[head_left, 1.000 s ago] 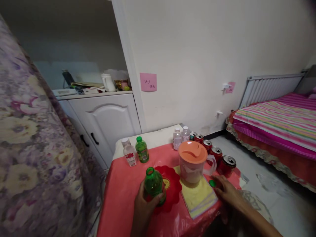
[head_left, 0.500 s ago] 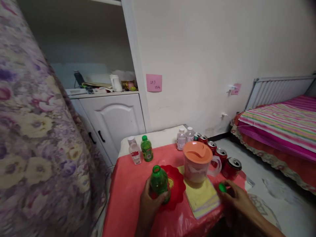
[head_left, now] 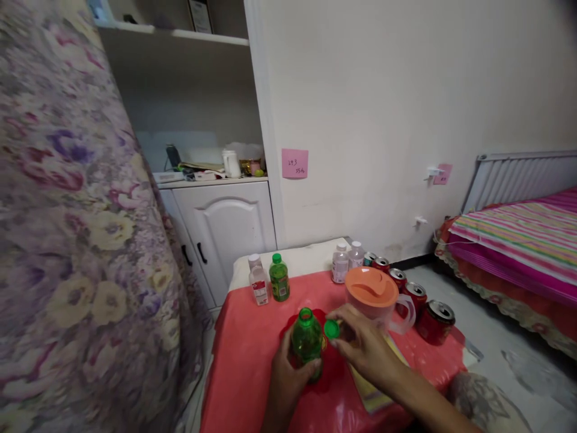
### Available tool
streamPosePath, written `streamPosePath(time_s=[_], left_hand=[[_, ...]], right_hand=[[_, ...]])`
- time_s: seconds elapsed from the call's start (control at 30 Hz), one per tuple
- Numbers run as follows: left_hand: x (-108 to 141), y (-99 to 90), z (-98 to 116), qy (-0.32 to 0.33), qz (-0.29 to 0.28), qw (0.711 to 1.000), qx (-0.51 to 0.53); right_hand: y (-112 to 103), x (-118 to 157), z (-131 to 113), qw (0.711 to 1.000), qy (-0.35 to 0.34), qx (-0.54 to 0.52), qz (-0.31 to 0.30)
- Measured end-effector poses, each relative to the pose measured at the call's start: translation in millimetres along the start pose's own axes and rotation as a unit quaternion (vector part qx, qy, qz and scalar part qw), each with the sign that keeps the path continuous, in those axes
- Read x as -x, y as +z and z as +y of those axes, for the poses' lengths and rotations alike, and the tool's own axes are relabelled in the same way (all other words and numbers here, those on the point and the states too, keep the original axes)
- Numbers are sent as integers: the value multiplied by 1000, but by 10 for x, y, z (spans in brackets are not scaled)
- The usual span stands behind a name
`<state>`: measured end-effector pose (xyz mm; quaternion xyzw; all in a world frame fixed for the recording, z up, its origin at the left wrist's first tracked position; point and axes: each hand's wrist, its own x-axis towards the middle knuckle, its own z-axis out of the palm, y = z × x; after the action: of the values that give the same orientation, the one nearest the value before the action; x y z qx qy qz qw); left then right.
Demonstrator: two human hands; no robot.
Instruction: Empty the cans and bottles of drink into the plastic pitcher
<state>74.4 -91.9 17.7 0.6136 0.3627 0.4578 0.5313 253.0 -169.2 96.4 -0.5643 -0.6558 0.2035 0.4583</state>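
My left hand (head_left: 291, 376) is wrapped round a green plastic bottle (head_left: 307, 338), upright with its mouth uncovered. Between the fingertips of my right hand (head_left: 360, 340) is a green bottle cap (head_left: 332, 329), just right of the bottle's neck and apart from it. Partly hidden behind the bottle and my hands is a red scalloped plate (head_left: 331, 370). A clear pitcher with an orange lid (head_left: 372, 287) stands behind my right hand, which covers part of it. Under my right forearm lies a yellow cloth (head_left: 367, 388).
A capped green bottle (head_left: 279, 279) and a clear bottle with a red label (head_left: 258, 282) stand at the table's back left. Two clear bottles (head_left: 340, 263) are at the back. Several cans (head_left: 436, 322) line the right edge of the red tablecloth (head_left: 243, 355).
My right hand has moved left with the cap, from the table's right side to beside the bottle's neck. The left hand still holds the bottle. The view has shifted slightly.
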Motion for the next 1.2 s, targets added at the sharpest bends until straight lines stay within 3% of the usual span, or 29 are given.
streamPosePath(time_s=[0.13, 0.33, 0.57, 0.87, 1.2], left_hand=[[5, 19, 45, 1, -3, 1000, 25], [23, 68, 156, -28, 8, 999, 39], [20, 53, 144, -21, 0, 998, 61], [28, 40, 156, -13, 6, 999, 32], [25, 38, 151, -23, 18, 999, 20]], right_hand=[[-15, -201, -36, 998, -48, 29, 2], [-89, -325, -91, 991, -115, 41, -55], [-168, -441, -195, 989, -81, 80, -96], [-435, -720, -430, 938, -190, 151, -248], [-463, -855, -698, 894, -251, 180, -324]])
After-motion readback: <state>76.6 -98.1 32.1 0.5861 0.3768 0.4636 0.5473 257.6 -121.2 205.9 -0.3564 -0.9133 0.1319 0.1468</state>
